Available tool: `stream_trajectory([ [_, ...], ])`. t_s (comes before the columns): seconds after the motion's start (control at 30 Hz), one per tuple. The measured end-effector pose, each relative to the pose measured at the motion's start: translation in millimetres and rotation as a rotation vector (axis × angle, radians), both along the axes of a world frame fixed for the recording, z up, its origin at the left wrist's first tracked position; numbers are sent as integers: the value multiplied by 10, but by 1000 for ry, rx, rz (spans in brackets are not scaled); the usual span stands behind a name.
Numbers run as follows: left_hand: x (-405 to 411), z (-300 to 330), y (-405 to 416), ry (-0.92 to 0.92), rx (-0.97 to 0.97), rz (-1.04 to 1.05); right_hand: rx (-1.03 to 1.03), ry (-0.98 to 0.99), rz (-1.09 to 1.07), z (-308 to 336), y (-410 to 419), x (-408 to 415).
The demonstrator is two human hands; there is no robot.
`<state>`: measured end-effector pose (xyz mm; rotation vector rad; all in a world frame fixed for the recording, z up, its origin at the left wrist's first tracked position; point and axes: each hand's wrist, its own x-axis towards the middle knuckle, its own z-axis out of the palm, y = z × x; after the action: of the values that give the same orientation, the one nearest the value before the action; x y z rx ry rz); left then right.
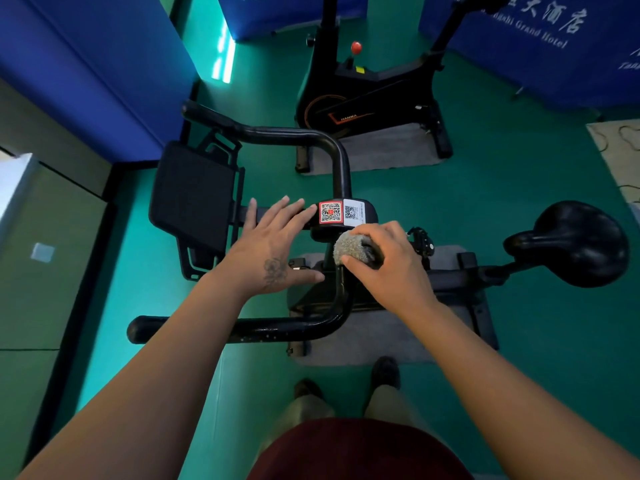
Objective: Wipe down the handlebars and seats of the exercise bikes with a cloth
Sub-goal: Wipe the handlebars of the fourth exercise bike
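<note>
Green, smooth floor [519,202] seen throughout; blue fabric banners with white lettering [540,46] are hung at the far side.

A black metal exercise bike with an orange ring on its flywheel housing [363,102] is stood on a grey mat farther off, topped by a red round knob [356,47].

The near black exercise bike [450,275] is laid out crosswise in view: long axis left to right, handlebars to the left, saddle to the right. Its black tubular U-shaped handlebars [298,133] are glossy, both ends pointed left, one arm far and one near. A flat matte black rectangular tablet holder [194,199] is mounted between them. The black padded pear-shaped saddle [581,240] is smooth, with its narrow nose pointed left.

Left hand [273,247]: spread flat, fingers straight, laid over the centre bar just beside two square QR code stickers [341,213]; nothing is grasped.

Right hand [388,258]: clenched around a bunched grey nubby cloth [349,247], which is pressed against the handlebar stem just below the stickers.
</note>
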<state>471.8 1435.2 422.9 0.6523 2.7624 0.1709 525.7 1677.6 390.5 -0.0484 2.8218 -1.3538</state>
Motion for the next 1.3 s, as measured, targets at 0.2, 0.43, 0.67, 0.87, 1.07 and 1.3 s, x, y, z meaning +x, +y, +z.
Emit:
stream_trajectory([
  [0.2, -3, -12, -10, 11, 3, -11, -159, -77, 3, -77, 52, 137],
  [0.43, -3, 7, -5, 7, -7, -9, -155, -72, -55, -109, 40, 7],
  [0.67, 9, -13, -7, 23, -3, -11, -214, -116, -48, -123, 51, 22],
  [0.87, -5, -25, -19, 24, -13, -22, -247, -137, -27, -151, 69, 165],
  [1.07, -12, -19, -13, 11, -22, -21, -186, -110, -46, -85, 25, -10],
  [1.3, -1, -21, -16, 24, -31, -24, -224, -165, -50, -69, 36, 94],
])
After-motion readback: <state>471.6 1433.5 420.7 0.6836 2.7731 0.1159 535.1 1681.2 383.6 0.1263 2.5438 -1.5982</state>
